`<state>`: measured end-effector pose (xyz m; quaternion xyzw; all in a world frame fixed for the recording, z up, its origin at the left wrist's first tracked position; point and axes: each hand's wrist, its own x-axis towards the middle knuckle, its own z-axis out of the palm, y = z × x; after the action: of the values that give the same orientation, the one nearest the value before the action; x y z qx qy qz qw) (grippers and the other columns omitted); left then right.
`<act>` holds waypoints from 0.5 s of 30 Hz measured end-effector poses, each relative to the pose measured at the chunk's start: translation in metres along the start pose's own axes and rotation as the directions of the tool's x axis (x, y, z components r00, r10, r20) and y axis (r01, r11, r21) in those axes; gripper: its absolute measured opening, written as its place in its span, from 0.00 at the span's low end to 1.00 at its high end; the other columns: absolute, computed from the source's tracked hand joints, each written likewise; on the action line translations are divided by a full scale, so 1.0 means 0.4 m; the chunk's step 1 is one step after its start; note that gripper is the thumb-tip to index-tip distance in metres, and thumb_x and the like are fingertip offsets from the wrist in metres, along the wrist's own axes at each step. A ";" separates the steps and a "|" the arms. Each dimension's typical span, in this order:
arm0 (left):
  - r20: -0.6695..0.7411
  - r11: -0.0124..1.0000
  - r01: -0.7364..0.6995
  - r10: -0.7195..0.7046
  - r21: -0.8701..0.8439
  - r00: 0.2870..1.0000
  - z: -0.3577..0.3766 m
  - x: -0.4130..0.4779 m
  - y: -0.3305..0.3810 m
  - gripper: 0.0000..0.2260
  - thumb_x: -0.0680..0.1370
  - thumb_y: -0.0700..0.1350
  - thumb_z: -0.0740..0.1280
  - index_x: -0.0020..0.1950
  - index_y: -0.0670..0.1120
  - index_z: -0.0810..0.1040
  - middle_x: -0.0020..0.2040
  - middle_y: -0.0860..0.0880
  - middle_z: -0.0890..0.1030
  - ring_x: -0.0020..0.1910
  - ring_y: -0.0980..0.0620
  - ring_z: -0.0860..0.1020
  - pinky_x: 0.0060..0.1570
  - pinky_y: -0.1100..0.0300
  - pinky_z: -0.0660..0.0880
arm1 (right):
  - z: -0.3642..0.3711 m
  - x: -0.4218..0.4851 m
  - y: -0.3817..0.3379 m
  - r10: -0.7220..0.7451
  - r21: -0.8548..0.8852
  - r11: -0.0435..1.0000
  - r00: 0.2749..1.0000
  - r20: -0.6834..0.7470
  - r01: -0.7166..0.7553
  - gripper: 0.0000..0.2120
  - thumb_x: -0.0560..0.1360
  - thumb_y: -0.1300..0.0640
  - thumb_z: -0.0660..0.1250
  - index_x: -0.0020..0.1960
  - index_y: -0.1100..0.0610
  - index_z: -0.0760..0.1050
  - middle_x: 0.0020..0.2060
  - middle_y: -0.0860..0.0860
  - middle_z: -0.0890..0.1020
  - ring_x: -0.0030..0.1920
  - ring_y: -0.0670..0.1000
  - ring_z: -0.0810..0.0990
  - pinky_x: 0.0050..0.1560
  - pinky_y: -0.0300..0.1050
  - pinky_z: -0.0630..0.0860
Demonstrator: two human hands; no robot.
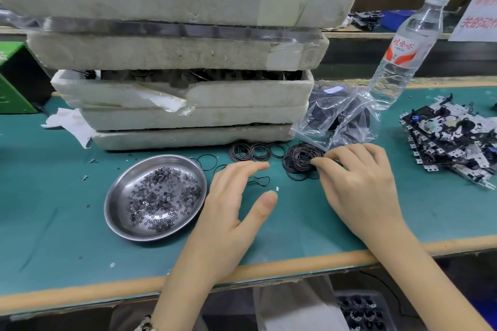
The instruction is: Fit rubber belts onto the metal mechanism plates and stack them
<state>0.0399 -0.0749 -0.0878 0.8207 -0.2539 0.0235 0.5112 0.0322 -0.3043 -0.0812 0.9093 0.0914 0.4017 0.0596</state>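
A tangled heap of thin black rubber belts (298,162) lies on the green mat, with more loose belts (252,152) spread to its left. My right hand (357,183) reaches into the heap's right side, fingertips curled down and pinching at the belts. My left hand (231,201) hovers flat over the mat with fingers spread and relaxed; a single belt (259,181) lies just beyond its fingertips. A stack of metal mechanism plates (451,142) sits at the right.
A steel dish (115,204) holding several small washers lies left of my left hand. Stacked foam trays (174,88) fill the back. A plastic bag of belts (338,118) and a water bottle (403,48) stand behind the heap. The table's front edge (269,271) runs below my wrists.
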 end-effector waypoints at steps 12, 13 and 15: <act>0.012 1.000 0.002 -0.003 0.017 1.000 -0.001 0.000 0.004 0.31 0.77 0.73 0.50 0.71 0.56 0.72 0.67 0.64 0.71 0.73 0.58 0.66 0.69 0.70 0.59 | -0.017 0.030 -0.026 0.033 0.118 0.992 0.998 0.048 -0.038 0.07 0.74 0.62 0.69 0.51 0.56 0.83 0.42 0.51 0.83 0.41 0.59 0.79 0.49 0.54 0.72; 0.011 1.000 0.002 -0.002 0.018 1.000 -0.001 0.000 0.005 0.31 0.77 0.72 0.51 0.71 0.56 0.72 0.67 0.63 0.72 0.73 0.58 0.66 0.69 0.70 0.59 | -0.011 0.036 -0.029 0.017 0.094 0.995 0.998 0.064 -0.023 0.07 0.73 0.63 0.71 0.50 0.57 0.84 0.41 0.52 0.82 0.40 0.59 0.79 0.48 0.54 0.72; 0.006 1.000 0.007 -0.007 0.019 1.000 -0.002 0.000 0.005 0.28 0.78 0.70 0.53 0.70 0.56 0.72 0.66 0.63 0.72 0.73 0.58 0.66 0.68 0.70 0.59 | 0.001 0.046 -0.034 0.002 0.051 0.999 0.997 0.074 -0.006 0.05 0.71 0.64 0.73 0.46 0.57 0.84 0.39 0.53 0.81 0.39 0.60 0.78 0.46 0.54 0.73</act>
<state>0.0390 -0.0749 -0.0856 0.8265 -0.2523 0.0219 0.5028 0.0431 -0.2871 -0.0706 0.9249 0.0977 0.3653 0.0388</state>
